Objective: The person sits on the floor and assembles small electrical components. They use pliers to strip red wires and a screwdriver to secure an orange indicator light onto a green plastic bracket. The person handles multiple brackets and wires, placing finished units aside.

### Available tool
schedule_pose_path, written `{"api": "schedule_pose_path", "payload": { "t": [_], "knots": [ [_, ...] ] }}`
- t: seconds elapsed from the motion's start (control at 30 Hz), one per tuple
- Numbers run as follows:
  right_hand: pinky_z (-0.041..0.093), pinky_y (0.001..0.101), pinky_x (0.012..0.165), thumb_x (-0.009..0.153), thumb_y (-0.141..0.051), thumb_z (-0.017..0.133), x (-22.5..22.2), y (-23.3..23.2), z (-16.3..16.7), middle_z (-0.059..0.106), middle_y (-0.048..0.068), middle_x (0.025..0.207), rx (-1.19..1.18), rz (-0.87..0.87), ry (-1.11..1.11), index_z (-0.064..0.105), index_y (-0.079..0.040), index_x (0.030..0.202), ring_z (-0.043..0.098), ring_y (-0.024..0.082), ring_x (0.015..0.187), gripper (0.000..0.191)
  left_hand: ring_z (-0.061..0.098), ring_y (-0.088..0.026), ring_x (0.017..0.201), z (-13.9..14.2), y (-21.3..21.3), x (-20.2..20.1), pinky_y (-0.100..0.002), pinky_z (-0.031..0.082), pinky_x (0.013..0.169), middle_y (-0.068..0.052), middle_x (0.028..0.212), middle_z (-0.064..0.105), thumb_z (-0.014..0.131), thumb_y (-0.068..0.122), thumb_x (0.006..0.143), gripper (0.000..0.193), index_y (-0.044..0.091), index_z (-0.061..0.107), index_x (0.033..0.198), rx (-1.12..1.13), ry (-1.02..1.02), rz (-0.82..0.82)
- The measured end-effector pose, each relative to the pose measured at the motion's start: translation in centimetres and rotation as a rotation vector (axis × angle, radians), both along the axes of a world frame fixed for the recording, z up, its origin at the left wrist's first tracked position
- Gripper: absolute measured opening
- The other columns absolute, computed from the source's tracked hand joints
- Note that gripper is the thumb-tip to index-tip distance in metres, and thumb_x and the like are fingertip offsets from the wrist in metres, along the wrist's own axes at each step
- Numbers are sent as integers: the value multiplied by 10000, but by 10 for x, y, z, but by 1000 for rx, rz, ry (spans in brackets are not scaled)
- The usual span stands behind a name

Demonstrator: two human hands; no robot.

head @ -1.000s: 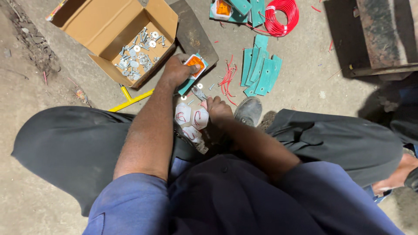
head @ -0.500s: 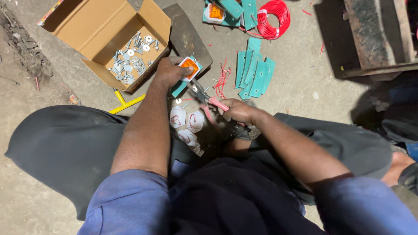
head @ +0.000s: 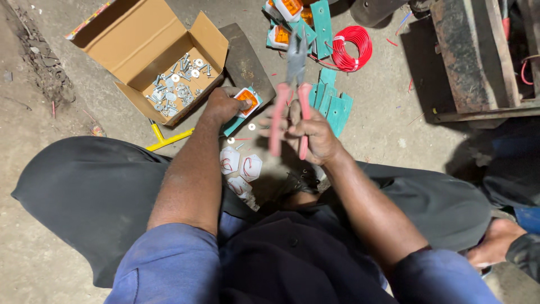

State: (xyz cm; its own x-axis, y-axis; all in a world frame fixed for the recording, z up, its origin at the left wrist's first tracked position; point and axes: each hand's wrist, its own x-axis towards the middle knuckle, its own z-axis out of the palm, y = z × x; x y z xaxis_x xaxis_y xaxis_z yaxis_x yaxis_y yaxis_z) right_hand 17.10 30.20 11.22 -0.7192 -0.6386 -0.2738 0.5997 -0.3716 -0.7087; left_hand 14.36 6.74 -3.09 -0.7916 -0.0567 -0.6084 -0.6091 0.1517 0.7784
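On the concrete floor (head: 388, 112) in front of my crossed legs, my left hand (head: 222, 106) rests on a small lamp (head: 246, 100) with an orange lens and a white rim, mounted on a green plate. The fingers are curled over its near edge, pressing it to the ground. My right hand (head: 312, 132) is raised above the floor and grips a pair of pliers (head: 289, 95) by the pink handles, fingers wrapped tight around them. The metal nose points away from me and is blurred, so I cannot tell whether the tips are parted.

Just left of the lamp stands an open cardboard box (head: 140, 45) with bolts, nuts and washers (head: 177, 84) heaped in its lower corner. A yellow-handled tool (head: 169, 138) lies on the ground beside the box, near my left knee. Between my hands and my body sit several white hexagonal pieces (head: 242, 168) with red wire on them. Farther out I see a stack of green plates (head: 332, 101), a coil of red wire (head: 351, 48), and more orange lamps (head: 287, 17) at the top edge.
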Motion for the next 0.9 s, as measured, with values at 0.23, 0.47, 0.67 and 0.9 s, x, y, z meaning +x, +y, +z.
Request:
{"api": "schedule_pose_path", "payload": {
  "t": [0.23, 0.47, 0.67, 0.9],
  "knots": [
    [562, 320, 672, 1009, -204, 637, 0, 7, -38, 661, 80, 955, 1014, 34, 368, 522, -59, 1402, 656, 146, 771, 435, 723, -156, 889, -2, -1, -2, -295, 552, 859, -96, 1035, 782, 876, 170, 769, 407, 59, 769, 1146, -55, 23, -54],
    [522, 302, 718, 1072, -364, 553, 6, 0, -67, 667, 81, 973, 1025, -8, 596, 559, -28, 1366, 626, 111, 822, 446, 718, -180, 947, -7, 1, 0, -302, 541, 899, -106, 1073, 786, 866, 181, 775, 394, 65, 777, 1141, -35, 60, -56],
    [533, 282, 762, 1108, -492, 428, 2, 3, -64, 593, 106, 1080, 603, -335, 736, 490, -24, 1374, 605, 92, 885, 542, 724, -183, 946, -12, 1, 0, -300, 538, 896, -117, 1067, 787, 851, 199, 792, 396, 82, 763, 1160, -31, 34, -77],
    [502, 514, 931, 1095, -478, 411, -5, -5, -100, 675, 315, 1163, 1264, 247, 725, 574, -17, 1320, 655, 466, 1115, 538, 737, -186, 921, -24, 4, 1, -312, 553, 871, -128, 1043, 793, 832, 180, 803, 355, 64, 781, 1135, -75, 88, -84]
  ]
}}
